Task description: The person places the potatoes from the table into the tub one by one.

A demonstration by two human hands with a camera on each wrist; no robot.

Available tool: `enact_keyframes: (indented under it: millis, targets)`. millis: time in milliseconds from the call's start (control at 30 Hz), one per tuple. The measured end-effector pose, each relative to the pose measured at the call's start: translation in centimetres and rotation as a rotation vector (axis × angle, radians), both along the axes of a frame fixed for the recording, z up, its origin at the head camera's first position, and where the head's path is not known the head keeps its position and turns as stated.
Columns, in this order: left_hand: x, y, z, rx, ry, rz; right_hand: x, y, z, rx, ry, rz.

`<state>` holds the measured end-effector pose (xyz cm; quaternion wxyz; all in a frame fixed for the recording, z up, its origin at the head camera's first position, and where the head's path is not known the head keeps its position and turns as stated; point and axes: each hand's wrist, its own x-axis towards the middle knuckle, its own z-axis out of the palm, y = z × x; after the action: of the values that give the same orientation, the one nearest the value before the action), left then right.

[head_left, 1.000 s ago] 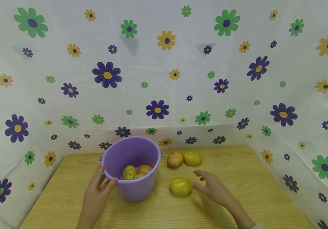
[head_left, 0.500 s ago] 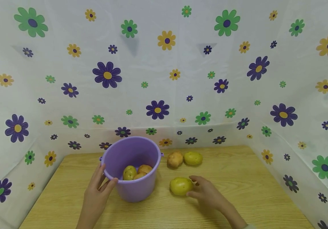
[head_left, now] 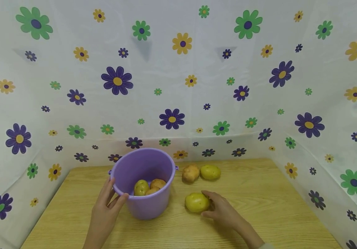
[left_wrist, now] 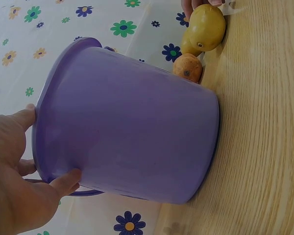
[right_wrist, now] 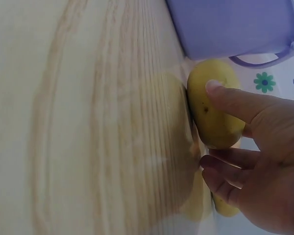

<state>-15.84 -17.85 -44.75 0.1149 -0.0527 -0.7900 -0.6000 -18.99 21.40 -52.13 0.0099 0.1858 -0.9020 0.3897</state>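
Observation:
A purple bucket [head_left: 147, 207] stands upright on the table with several potatoes [head_left: 141, 187] inside. My left hand [head_left: 103, 211] grips its rim on the near left side; in the left wrist view the thumb lies against the outer wall. To the bucket's right, a yellow potato [head_left: 196, 202] rests on the wood. Around its right end my right hand [head_left: 225, 211] has thumb and fingers. In the right wrist view the thumb presses on the potato [right_wrist: 210, 117], while some fingertips curl near its end and others are hidden behind it.
A brown potato [head_left: 190, 173] and another yellow potato [head_left: 210, 172] lie side by side farther back, right of the bucket. Flower-patterned sheeting [head_left: 215, 86] rises behind and on both sides of the wooden table [head_left: 259, 193].
My right hand has come left onto the near yellow potato, its thumb and fingers closing about the right end. The left hand and bucket have stayed in place.

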Motion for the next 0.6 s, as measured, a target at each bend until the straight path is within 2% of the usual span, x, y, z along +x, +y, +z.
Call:
enact_keyframes:
  millis: [400,600]
  targets:
    - [0.04,0.05,0.19,-0.006,-0.010,-0.001,0.15,-0.56,-0.46,0.010,0.020,-0.081]
    - [-0.01,0.03,0.07,-0.002,-0.006,-0.002,0.36,-0.92,-0.32,-0.008,-0.005,-0.117]
